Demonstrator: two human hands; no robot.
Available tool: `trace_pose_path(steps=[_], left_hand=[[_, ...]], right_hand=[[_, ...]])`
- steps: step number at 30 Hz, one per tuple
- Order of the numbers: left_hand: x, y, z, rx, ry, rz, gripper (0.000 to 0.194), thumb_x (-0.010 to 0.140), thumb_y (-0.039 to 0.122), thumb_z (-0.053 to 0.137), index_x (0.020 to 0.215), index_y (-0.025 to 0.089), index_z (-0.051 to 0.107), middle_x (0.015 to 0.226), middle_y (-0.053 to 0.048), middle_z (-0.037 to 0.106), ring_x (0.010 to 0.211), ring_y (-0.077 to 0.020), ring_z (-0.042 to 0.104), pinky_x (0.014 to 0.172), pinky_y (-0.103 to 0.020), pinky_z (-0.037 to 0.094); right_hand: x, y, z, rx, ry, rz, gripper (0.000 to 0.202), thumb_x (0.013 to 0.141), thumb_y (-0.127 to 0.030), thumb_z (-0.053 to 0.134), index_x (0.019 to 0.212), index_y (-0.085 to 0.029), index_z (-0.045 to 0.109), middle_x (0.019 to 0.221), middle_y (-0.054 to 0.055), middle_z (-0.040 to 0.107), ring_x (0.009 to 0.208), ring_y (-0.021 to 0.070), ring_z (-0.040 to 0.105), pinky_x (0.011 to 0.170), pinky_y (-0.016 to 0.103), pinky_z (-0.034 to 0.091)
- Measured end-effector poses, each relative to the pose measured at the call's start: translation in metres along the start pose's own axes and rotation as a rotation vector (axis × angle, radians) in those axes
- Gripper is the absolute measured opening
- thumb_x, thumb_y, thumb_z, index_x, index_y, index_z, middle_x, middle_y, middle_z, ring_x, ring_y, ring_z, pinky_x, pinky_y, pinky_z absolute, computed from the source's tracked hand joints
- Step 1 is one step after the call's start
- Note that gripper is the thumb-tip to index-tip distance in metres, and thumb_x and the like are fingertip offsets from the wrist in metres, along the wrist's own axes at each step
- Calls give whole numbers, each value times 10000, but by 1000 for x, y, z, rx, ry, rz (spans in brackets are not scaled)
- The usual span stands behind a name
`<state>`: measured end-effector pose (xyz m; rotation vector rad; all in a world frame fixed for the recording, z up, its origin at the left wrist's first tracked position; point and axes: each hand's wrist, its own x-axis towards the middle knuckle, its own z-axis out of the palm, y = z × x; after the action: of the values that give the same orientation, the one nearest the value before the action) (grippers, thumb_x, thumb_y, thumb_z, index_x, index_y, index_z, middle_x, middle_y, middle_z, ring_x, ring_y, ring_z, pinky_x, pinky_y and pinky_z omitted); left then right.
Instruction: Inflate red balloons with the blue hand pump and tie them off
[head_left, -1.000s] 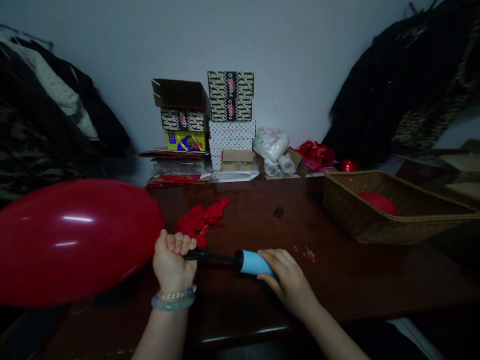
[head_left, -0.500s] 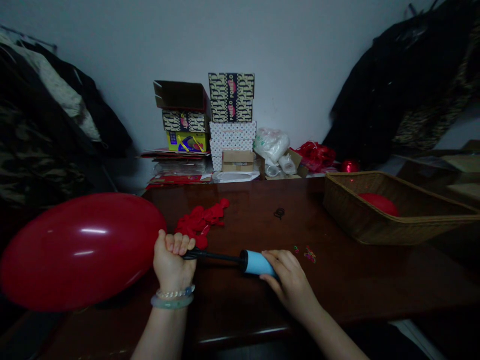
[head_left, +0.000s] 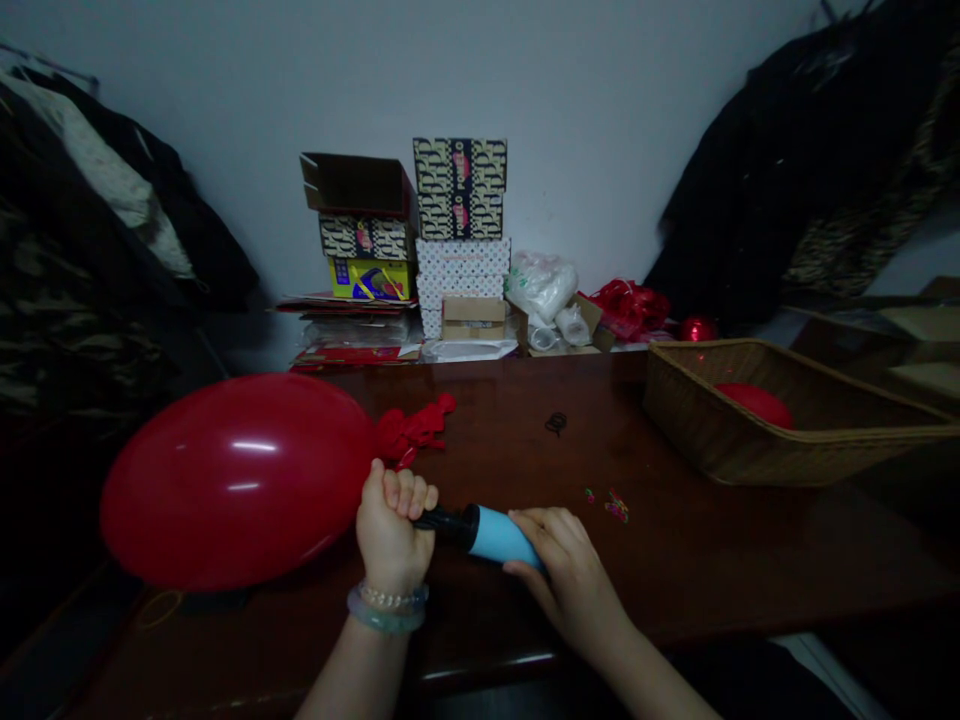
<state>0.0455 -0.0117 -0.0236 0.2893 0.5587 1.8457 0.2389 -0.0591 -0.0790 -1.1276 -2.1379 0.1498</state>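
A large inflated red balloon (head_left: 240, 480) lies at the left, its right end at my left hand (head_left: 397, 520). That hand is closed around the balloon's neck and the black end of a hand pump. The pump's light blue barrel (head_left: 499, 535) is gripped by my right hand (head_left: 566, 565), with fingers over its top and the thumb below. Only a short black section shows between the two hands. Uninflated red balloons (head_left: 416, 428) lie in a pile just behind my left hand.
Small coloured bits (head_left: 616, 507) and black loops (head_left: 556, 424) lie on the brown table (head_left: 510, 440). A wicker basket (head_left: 720, 450) holding a red balloon (head_left: 756, 404) stands at the right. Stacked boxes (head_left: 461, 190) stand behind the table.
My left hand and the balloon have moved right, toward the blue barrel. The black rod between the hands has shortened. My right hand has hardly moved.
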Motion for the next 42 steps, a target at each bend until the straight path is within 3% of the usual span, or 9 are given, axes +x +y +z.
trace_pose_path(steps=[10,14,26,31,36,42], left_hand=[[20,36,-11,-16,21,125,451,861,222,504,507,184,226,394,70,225,344,-63,224,383,-217,262],[23,42,-14,-24,24,138,450,847,212,516,514,184,214,397,73,227,340,-58,225,380,-215,257],[-3,-13,9,35,13,-25,479,821,269,586,525,190,218,407,81,234,352,-55,231,395,-220,262],[-6,-20,9,49,15,-12,471,844,283,568,516,188,244,406,77,244,353,-59,235,401,-227,270],[-3,-5,11,51,-7,39,473,848,280,556,507,186,242,395,75,234,344,-61,225,392,-229,254],[12,35,0,40,37,143,448,823,247,547,511,185,231,384,76,236,337,-60,231,392,-224,261]], right_hand=[[0,32,-11,-12,-16,-30,427,911,-359,562,1305,-217,480,1170,114,594,1054,263,543,913,456,468],[-2,33,-14,-24,-5,-40,414,911,-348,564,1293,-207,491,1159,120,597,1038,262,550,898,453,473],[-1,7,-14,-12,13,-16,394,922,-369,536,1280,-205,512,1108,125,614,963,259,575,827,443,496],[-2,10,-12,-14,0,-5,395,919,-363,544,1280,-205,515,1110,124,614,979,258,577,838,437,505],[0,16,-12,-26,17,-46,438,903,-366,573,1296,-185,505,1135,122,616,1008,244,577,856,412,519],[5,28,-21,-35,-18,-56,428,886,-363,605,1286,-231,527,1126,103,637,989,236,601,848,418,533]])
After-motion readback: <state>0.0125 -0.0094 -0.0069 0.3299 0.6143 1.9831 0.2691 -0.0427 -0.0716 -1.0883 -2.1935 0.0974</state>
